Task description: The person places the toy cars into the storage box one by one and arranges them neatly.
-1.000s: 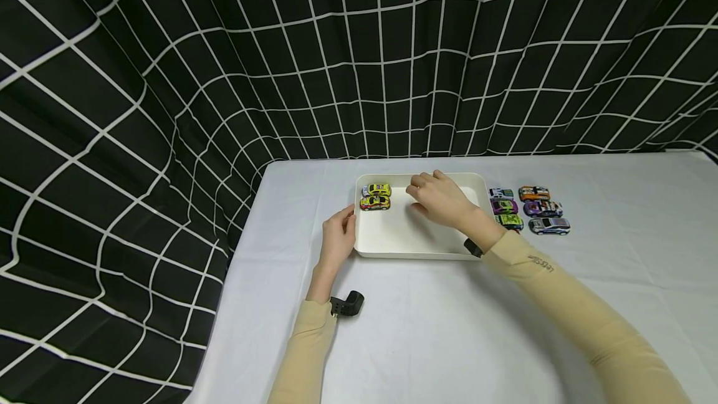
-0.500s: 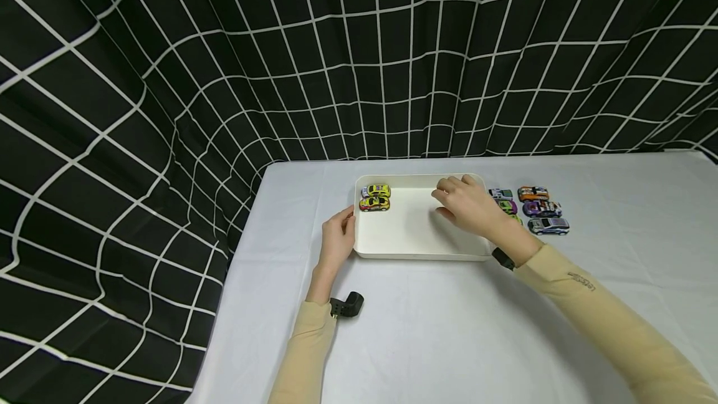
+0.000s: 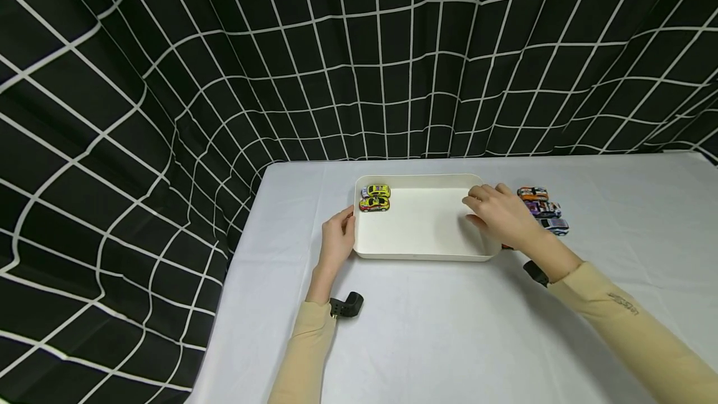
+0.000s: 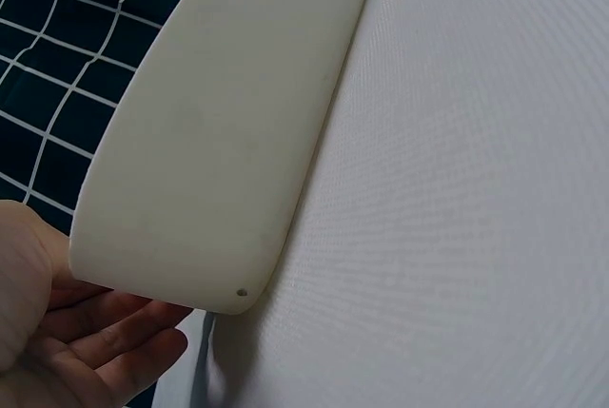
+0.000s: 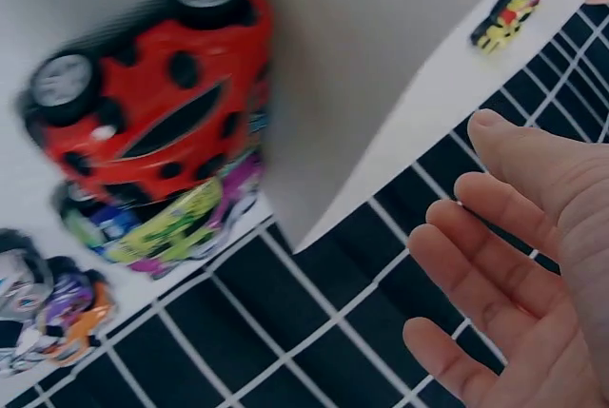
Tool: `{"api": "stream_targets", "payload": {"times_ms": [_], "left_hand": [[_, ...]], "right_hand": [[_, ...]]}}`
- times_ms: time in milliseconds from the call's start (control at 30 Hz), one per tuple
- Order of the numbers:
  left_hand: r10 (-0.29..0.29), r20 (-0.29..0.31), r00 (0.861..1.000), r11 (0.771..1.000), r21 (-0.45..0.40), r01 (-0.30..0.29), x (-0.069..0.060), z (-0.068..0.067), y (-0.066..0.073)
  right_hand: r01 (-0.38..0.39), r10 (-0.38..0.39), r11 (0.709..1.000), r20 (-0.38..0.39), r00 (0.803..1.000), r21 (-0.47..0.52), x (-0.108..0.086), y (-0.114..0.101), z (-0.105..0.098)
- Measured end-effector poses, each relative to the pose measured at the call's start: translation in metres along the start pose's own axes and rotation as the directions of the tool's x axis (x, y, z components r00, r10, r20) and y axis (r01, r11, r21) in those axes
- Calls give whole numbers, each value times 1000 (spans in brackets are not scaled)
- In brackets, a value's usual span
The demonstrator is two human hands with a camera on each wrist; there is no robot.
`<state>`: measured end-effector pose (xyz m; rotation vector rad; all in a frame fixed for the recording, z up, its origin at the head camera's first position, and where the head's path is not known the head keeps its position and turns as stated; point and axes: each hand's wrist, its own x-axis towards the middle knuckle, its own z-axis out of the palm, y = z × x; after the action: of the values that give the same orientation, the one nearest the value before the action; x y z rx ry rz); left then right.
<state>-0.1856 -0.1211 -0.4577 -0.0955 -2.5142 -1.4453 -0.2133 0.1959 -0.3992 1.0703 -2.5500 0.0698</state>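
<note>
A white tray (image 3: pixel 421 259) lies on the table with two yellow toy cars, one (image 3: pixel 376 191) behind the other (image 3: pixel 374 204), in its back left corner. My left hand (image 3: pixel 338 240) touches the tray's left end; in the left wrist view its loosely bent fingers (image 4: pixel 143 365) rest along the outside of the wall. Over the tray's right rim hangs my right hand (image 3: pixel 501 214), fingers apart and holding nothing. It hides most of the nearer toy cars. A red toy car with black spots (image 5: pixel 162 94) shows beside the tray wall in the right wrist view.
Right of the tray stand an orange toy car (image 3: pixel 533 194), a purple one (image 3: pixel 544 209) and a silver one (image 3: pixel 554 226). The white-clothed table (image 3: pixel 426 329) ends at a black curtain (image 3: pixel 404 80) with a white grid.
My right hand has moved right, from above the middle of the tray to its right rim, covering the nearer row of cars. The left hand and both yellow cars stay put.
</note>
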Motion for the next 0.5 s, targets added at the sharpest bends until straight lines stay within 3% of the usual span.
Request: {"api": "stream_targets", "payload": {"times_ms": [500], "left_hand": [[-10,-6,1000,1000,-10,10,0,0,1]], "right_hand": [[-72,72,997,-66,995,4,-37,16,-7]]}}
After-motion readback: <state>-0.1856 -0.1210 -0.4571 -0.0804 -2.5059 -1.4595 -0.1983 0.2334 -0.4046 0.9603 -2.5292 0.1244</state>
